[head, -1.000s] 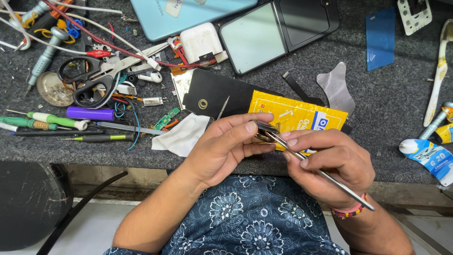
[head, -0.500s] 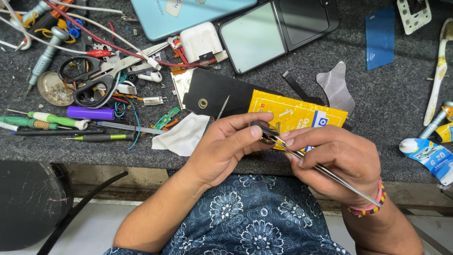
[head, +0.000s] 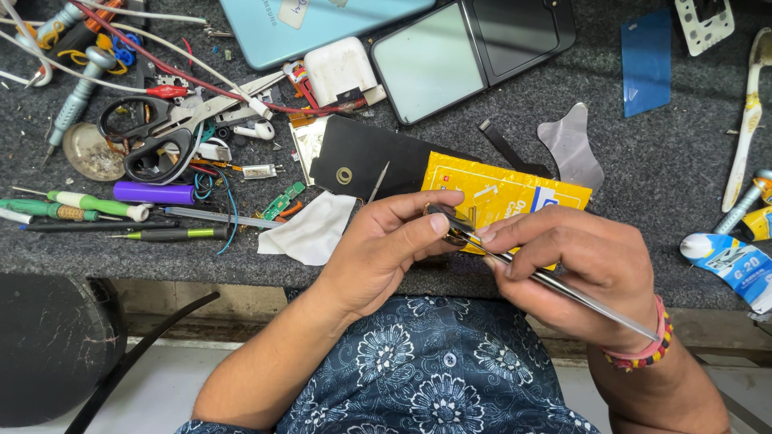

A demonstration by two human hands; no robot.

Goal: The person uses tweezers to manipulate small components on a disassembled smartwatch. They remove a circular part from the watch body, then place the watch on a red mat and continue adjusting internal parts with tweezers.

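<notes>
My left hand (head: 386, 245) pinches a small metal part (head: 457, 235) between thumb and forefinger at the bench's front edge. My right hand (head: 579, 269) grips long metal tweezers (head: 555, 285), whose tips meet that small part. Both hands hover over a yellow packet (head: 503, 193) lying on a flat black phone piece (head: 366, 161). The small part is mostly hidden by my fingers.
The dark bench (head: 659, 153) carries black scissors (head: 153, 141), screwdrivers (head: 88, 209), a purple cylinder (head: 153, 193), a white cloth (head: 310, 229), a light blue phone back (head: 314, 24), a phone with screen up (head: 466, 52), a blue sheet (head: 646, 64) and a glue tube (head: 736, 261).
My right hand has shifted slightly and the tweezers have tilted a little; the left hand keeps its pinch in the same spot.
</notes>
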